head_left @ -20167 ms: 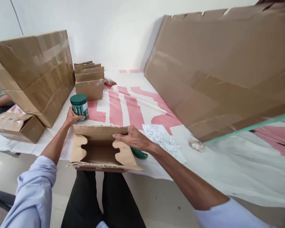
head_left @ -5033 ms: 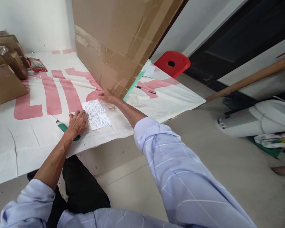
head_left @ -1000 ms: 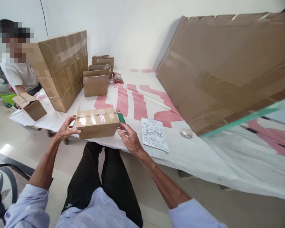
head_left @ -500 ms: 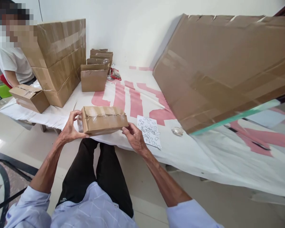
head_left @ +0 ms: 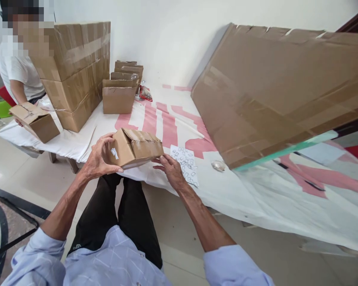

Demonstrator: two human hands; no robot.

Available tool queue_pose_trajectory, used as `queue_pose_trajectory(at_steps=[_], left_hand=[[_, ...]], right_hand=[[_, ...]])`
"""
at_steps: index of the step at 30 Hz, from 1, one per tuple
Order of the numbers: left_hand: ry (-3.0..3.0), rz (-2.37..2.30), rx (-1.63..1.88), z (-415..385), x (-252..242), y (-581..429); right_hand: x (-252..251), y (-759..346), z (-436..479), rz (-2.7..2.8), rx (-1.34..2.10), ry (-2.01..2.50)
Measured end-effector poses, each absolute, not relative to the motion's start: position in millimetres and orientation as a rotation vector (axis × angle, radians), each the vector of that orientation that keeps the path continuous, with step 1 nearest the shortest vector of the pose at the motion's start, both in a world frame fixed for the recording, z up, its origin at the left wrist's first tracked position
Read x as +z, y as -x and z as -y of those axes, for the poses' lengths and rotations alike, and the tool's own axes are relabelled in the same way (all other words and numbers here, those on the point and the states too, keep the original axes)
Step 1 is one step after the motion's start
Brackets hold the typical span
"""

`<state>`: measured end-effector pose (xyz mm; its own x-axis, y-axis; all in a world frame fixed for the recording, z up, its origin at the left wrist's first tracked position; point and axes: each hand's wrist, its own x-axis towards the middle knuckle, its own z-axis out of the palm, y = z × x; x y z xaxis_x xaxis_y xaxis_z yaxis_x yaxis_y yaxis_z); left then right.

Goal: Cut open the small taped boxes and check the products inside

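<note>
A small taped cardboard box [head_left: 139, 147] is lifted and tilted above the table's near edge. My left hand [head_left: 99, 159] wraps round its left end, where a small white sticker shows. My right hand [head_left: 170, 169] holds the box's right lower corner with the fingertips. Just right of that hand lies a white sheet of small stickers [head_left: 186, 161] on the white and pink cloth [head_left: 167, 127] that covers the table.
Stacked large boxes [head_left: 74, 67] and several small boxes [head_left: 119, 95] stand at the far left. A big flat carton [head_left: 274, 91] leans across the right. A crumpled bit of clear tape [head_left: 218, 165] lies beside it. Another person [head_left: 18, 71] sits at the left with a box [head_left: 34, 121].
The box has been lifted off the table edge and turned, so its left end with the sticker now faces me. Both hands rose with it.
</note>
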<state>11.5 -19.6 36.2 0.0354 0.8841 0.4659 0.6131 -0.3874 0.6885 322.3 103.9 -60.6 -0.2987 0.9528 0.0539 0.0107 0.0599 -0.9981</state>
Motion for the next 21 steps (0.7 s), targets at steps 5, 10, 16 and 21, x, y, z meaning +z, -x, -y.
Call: queue_pose_trajectory(at_steps=[5,10,16,21], left_hand=[[-2.104,-1.539,1.221,16,38,-18],[-2.133,-1.617,1.178,10,40,-25],[-2.166,-1.631,1.201,0,47,-50],[-2.219,-1.62,1.218,-6,53,-72]], right_hand=[[-63,-323,-108,1.476,1.395,1.044],[-44,-326,-112,1.442,0.902,1.194],[50,-313,-88,1.882,0.106,0.794],[92,-285,-79,2.269,-0.157,0.489]])
